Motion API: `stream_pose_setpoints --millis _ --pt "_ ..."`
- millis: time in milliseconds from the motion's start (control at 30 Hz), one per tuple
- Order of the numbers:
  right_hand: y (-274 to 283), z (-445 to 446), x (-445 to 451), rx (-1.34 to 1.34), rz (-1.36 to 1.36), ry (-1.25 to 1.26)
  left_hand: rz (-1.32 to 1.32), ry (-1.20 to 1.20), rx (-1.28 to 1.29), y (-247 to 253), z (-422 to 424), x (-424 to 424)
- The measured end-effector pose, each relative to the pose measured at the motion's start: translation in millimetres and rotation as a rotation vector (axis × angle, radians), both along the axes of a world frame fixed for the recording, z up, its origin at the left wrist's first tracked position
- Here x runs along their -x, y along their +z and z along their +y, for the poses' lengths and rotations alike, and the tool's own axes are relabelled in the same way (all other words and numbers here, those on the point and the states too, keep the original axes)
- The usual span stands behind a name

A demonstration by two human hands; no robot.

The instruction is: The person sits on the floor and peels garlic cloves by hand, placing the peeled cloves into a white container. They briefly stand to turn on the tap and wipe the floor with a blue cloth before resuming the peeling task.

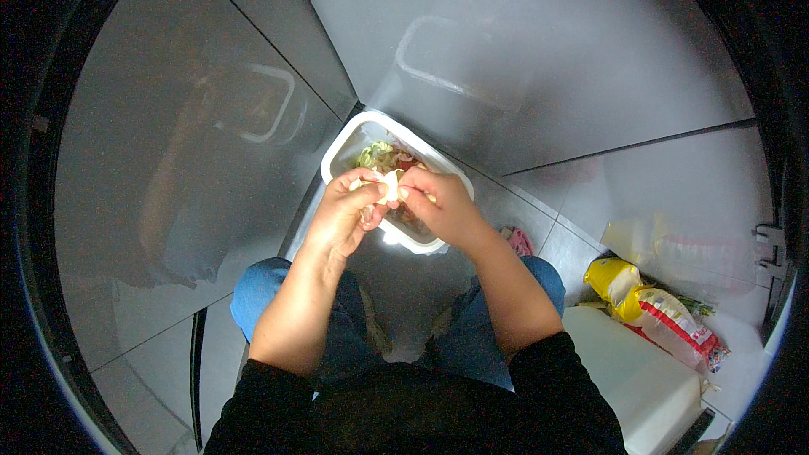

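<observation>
My left hand [344,212] holds a small white piece [390,186] that looks like garlic, pinched between thumb and fingers. From the other side, my right hand [442,202] has its thumb and bent fingers closed at the piece's edge. Both hands are over a white plastic bin [354,123] with a thick rounded rim. Inside the bin are food scraps, among them pale green leaf pieces [375,155] and reddish bits [404,165]. My hands hide the middle of its contents.
Glossy grey panels [505,63] meet in a corner behind the bin and reflect it. To the right lie yellow packaging [613,281] and a red and clear plastic bag [676,328], beside a white box-like container [632,373]. A pink cloth [521,241] is on the tiled floor.
</observation>
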State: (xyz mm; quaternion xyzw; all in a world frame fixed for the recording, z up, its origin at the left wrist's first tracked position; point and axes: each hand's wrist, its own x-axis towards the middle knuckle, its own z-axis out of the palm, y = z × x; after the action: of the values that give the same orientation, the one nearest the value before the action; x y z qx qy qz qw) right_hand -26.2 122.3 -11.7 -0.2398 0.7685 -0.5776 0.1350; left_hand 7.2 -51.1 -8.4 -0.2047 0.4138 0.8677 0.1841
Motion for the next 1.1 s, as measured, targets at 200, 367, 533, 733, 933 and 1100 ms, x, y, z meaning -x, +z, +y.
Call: stream_pose_setpoints --millis 200,367,533,733,933,1100 --pt "-3.3 6.6 6.2 -0.086 -0.019 -0.067 0.028 -0.058 0.092 5.0 -3.2 0.7" --pt "5.2 16.6 14.1 -0.121 -0.048 -0.145 -0.007 -0.040 0.102 10.0 -8.7 -1.2" --pt "0.7 7.9 6.9 -0.135 0.000 -0.065 -0.007 -0.020 0.162 8.1 -3.5 -0.3" --pt "3.4 1.0 3.9 -0.152 -0.089 -0.103 0.084 -0.072 0.259 2.8 6.2 -2.5" --pt "4.0 0.0 2.0 -0.131 -0.107 -0.164 0.065 -0.037 0.133 -2.7 8.7 -3.2" --pt "-7.6 -5.3 0.8 0.050 -0.061 -0.211 0.079 0.017 0.115 0.3 12.2 -3.7"
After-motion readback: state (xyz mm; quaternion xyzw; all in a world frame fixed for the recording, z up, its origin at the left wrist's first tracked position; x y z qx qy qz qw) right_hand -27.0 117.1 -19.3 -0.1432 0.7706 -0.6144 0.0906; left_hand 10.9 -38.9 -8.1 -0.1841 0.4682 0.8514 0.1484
